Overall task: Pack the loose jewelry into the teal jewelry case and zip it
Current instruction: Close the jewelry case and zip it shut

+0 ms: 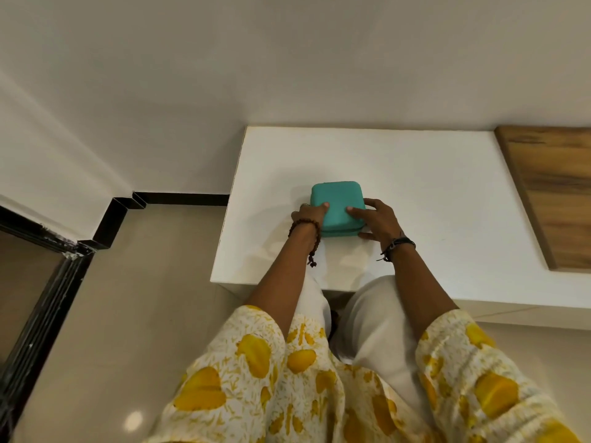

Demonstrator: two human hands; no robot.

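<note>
Near edge first: both hands are on the teal jewelry case (338, 203), which sits closed on the white table (415, 193), toward its front left. The left hand (308, 216) cups the left side, thumb up on the lid; the right hand (375, 220) spreads over the right corner, fingers lying flat, thumb at the zip seam. It looks light and semi-rigid with rounded, smooth corners, so grip the sides. No loose jewelry shows. Further right lies a wooden board (553, 193).
</note>
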